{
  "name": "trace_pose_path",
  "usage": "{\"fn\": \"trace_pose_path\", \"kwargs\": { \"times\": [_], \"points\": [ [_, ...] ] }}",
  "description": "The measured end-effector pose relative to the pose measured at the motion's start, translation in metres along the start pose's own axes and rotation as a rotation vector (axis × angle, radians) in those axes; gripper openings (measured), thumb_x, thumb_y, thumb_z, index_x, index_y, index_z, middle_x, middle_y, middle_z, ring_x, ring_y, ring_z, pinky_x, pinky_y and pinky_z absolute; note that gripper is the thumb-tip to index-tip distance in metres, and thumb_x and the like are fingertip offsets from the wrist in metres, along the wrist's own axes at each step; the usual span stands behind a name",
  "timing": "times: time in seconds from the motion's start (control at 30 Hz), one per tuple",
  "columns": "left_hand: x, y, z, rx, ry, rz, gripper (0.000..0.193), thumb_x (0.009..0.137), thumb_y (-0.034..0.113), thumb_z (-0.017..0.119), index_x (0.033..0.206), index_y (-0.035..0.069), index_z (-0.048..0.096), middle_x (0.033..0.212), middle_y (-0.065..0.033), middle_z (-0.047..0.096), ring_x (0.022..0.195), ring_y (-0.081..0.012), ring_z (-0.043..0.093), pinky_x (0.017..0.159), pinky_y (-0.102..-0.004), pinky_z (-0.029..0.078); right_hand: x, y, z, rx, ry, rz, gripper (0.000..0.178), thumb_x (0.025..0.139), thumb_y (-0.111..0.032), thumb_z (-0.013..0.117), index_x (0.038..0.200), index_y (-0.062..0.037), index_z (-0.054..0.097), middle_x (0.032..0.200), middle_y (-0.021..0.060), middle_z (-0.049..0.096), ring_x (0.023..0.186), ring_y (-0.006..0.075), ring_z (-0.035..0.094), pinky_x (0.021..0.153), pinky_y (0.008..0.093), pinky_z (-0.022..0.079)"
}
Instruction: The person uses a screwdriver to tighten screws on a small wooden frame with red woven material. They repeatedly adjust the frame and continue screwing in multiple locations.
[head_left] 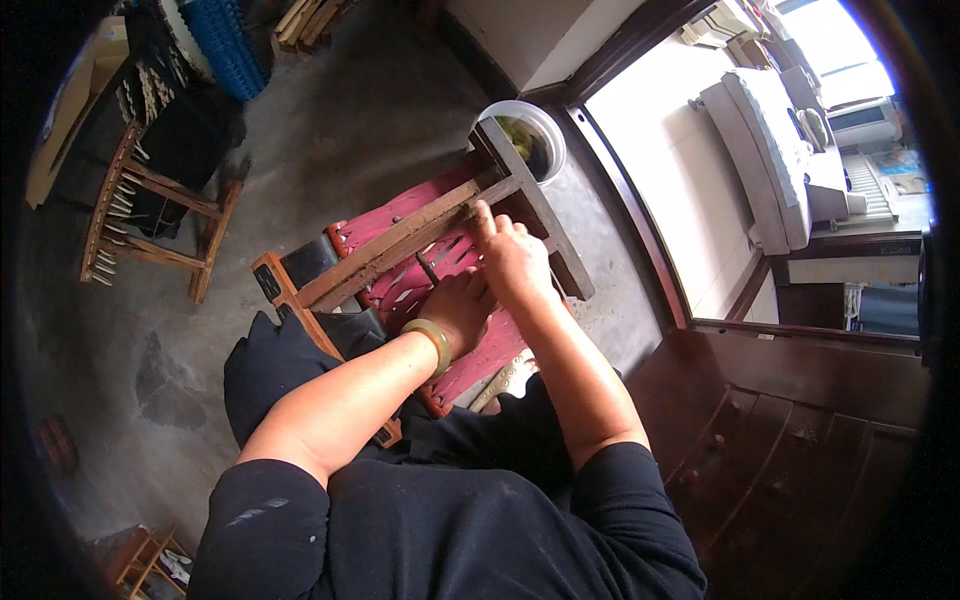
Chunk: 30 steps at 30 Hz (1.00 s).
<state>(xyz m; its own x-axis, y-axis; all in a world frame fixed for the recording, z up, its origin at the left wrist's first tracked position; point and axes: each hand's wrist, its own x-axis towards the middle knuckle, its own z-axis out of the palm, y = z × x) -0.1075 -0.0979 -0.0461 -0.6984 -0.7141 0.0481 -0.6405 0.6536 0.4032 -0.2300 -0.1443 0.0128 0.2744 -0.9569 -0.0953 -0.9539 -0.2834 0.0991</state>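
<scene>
A wooden stool-like frame (395,240) lies tilted across my lap, with a long brown bar and a dark crosspiece at its far right end. Pinkish-red strips (398,205) stretch across it, with gaps between them. My left hand (462,308), with a pale bangle at the wrist, is closed low over the strips. A thin dark stick-like piece (427,268) juts out beside its fingers. Just above, my right hand (515,262) is bent over the frame, its index finger at the bar's edge. Its other fingers are curled, and what they grip is hidden.
Behind the frame's far end stands a white bucket (553,140) with greenish contents. At left, a small wooden frame (165,205) with a row of pale pegs rests on the concrete floor. A dark door sill (640,235) runs along the right, beside dark wooden panelling (780,450).
</scene>
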Motion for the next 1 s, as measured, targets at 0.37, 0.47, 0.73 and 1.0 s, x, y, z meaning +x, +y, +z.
{"fn": "trace_pose_path", "kwargs": {
  "times": [0.37,0.47,0.73,1.0],
  "points": [
    [-0.001,-0.004,0.021,0.033,0.102,0.019,0.058,0.079,0.02,0.062,0.134,0.012,0.045,0.123,-0.0182,0.052,0.105,-0.0324,0.055,0.088,-0.0457,0.045,0.004,0.015,0.005,-0.097,-0.033,0.052,0.057,0.087,-0.01,0.053,0.141,-0.0012,0.038,0.101,0.0135,0.061,0.09,0.0268,0.063,0.067,0.0355,0.056],
    [0.002,-0.001,0.01,0.023,-0.026,0.019,0.048,0.079,0.018,0.061,0.125,0.01,0.049,0.118,-0.0176,0.054,0.1,-0.0319,0.057,0.086,-0.0454,0.047,-0.006,0.0,0.006,-0.041,-0.032,-0.044,0.062,0.085,-0.012,0.057,0.142,-0.0013,0.037,0.1,0.013,0.06,0.089,0.0266,0.063,0.067,0.0362,0.056],
    [-0.002,0.004,0.013,0.075,0.174,-0.01,0.057,0.078,0.021,0.063,0.132,0.011,0.046,0.125,-0.0172,0.05,0.11,-0.0323,0.052,0.089,-0.0462,0.044,0.008,0.032,0.007,-0.038,0.092,0.199,0.052,0.089,-0.012,0.051,0.139,-0.0033,0.042,0.1,0.0137,0.061,0.088,0.0277,0.063,0.069,0.0368,0.056],
    [0.002,-0.001,0.007,0.036,-0.123,-0.033,0.039,0.083,0.023,0.059,0.118,0.007,0.056,0.116,-0.0172,0.058,0.104,-0.0306,0.057,0.087,-0.044,0.045,-0.003,-0.007,-0.001,-0.005,-0.135,0.002,0.06,0.085,-0.01,0.055,0.143,-0.0048,0.037,0.106,0.0137,0.06,0.095,0.0285,0.062,0.077,0.0375,0.054]
  ]
}}
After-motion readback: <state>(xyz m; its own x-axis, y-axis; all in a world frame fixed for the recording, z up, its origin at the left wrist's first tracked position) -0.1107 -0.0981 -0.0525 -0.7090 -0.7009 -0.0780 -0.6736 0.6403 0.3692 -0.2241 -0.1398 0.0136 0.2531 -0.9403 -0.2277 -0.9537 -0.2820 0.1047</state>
